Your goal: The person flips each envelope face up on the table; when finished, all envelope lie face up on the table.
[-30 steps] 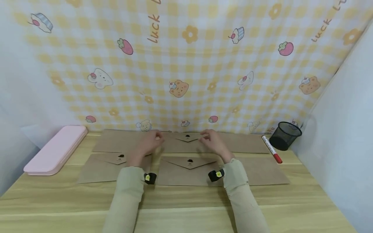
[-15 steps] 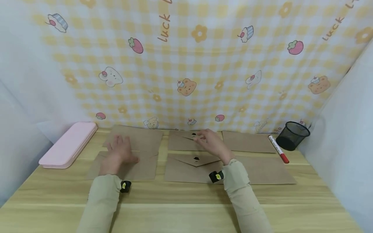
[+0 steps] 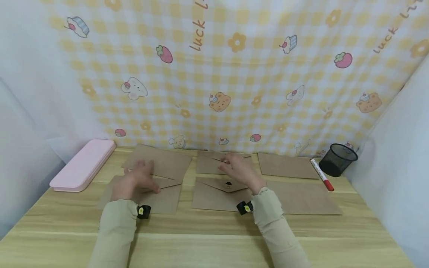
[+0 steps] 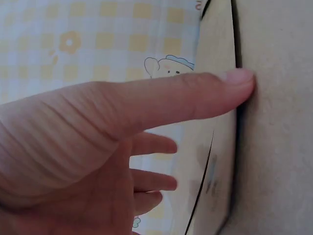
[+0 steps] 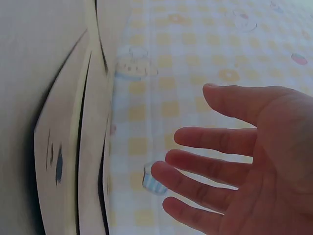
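Note:
My left hand [image 3: 135, 181] is over the front left brown envelope [image 3: 167, 203], fingers spread and holding nothing. In the left wrist view its thumb [image 4: 195, 95] reaches straight across to the envelope's flap edge, thumb tip right at the paper. Just behind lies the back left envelope [image 3: 167, 160], slightly askew, its near edge at the front one's top. My right hand [image 3: 240, 172] hovers between the back middle envelope [image 3: 206, 166] and the front middle envelope [image 3: 212, 201], which has a hat print on its flap. The right wrist view shows those fingers [image 5: 210, 169] loosely extended, gripping nothing.
On the right lie a back envelope [image 3: 288, 166] and a front envelope [image 3: 306, 201]. Past them are a red-and-white marker [image 3: 322, 175] and a black mesh pen cup [image 3: 336, 162]. A pink case [image 3: 83, 163] sits at the left, and a checked cloth [image 3: 187, 82] hangs behind.
My left hand has moved left and nearer, from the back middle envelope to the front left one. The back left envelope has turned slightly. My right hand has come a little nearer; the head view has shifted.

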Demonstrator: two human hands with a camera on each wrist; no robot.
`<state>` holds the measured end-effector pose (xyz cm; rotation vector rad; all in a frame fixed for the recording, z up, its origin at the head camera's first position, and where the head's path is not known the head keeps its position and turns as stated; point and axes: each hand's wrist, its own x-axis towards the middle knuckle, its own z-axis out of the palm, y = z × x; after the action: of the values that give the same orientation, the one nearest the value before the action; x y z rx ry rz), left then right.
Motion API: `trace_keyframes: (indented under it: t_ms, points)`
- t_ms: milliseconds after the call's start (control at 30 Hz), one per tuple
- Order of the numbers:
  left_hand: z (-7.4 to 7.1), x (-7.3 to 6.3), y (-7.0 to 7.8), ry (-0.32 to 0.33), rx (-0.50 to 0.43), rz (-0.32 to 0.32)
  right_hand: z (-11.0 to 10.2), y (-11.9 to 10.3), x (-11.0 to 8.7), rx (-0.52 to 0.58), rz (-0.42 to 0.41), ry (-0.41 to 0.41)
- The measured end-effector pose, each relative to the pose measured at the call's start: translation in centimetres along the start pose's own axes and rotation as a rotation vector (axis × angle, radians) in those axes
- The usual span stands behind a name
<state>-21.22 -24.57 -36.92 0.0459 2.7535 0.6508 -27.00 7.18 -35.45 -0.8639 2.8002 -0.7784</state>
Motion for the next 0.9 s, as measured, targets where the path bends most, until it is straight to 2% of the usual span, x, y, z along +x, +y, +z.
trace_keyframes:
  t_ms: [133,300,433,500,600,700,800,900]
  points:
    - [0.1,0.4,-0.6,-0.040,0.009,0.001,1.9,-1.5,1.1,0.018,-0.034,-0.068]
    - [0.3,0.9,-0.9,-0.055,0.033,-0.004,4.6,-5.0,3.4,0.036,-0.069,-0.177]
    - [0.3,1.0,-1.1,-0.068,0.028,0.007,6.6,-7.3,5.3,0.040,-0.060,-0.221]
    - [0.3,1.1,-1.4,-0.067,-0.020,0.041,7.4,-7.8,6.1,0.008,-0.046,-0.217]
    - [0.3,1.5,-2.0,-0.014,-0.095,0.087,8.2,-8.2,6.9,-0.023,-0.017,-0.203]
    - [0.1,1.8,-3.2,0.081,-0.080,0.118,8.7,-8.1,7.5,-0.061,0.005,-0.193]
    - [-0.3,2.0,-4.4,0.120,-0.063,0.105,9.0,-7.9,7.9,-0.111,0.016,-0.184]
    - [-1.0,2.3,-5.2,0.132,-0.123,0.084,9.1,-7.6,8.5,-0.144,-0.009,-0.166]
